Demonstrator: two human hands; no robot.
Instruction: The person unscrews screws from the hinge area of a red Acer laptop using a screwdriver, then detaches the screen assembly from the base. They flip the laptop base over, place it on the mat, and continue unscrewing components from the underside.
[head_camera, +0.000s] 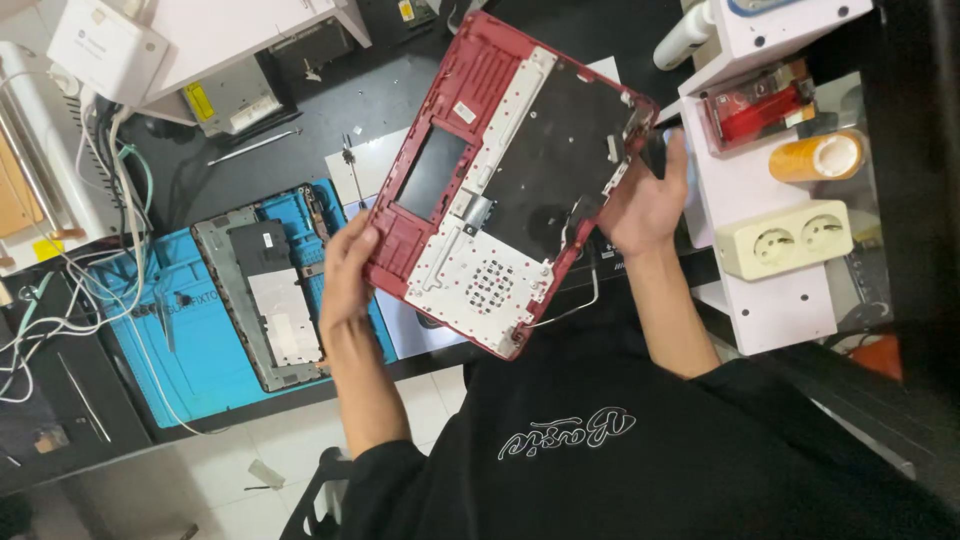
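Head camera shows my left hand (345, 275) and right hand (640, 205) with fingers clamped on opposite edges of the red plastic laptop top case (505, 180), held tilted above the tabletop (400, 95), apparently for inspection; next, a steady set-down.

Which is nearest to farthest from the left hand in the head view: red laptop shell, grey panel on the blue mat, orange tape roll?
1. red laptop shell: gripped by the left hand at its edge.
2. grey panel: just beside the hand, lying on the blue mat.
3. orange tape roll: far side of the picture, on the white shelf.
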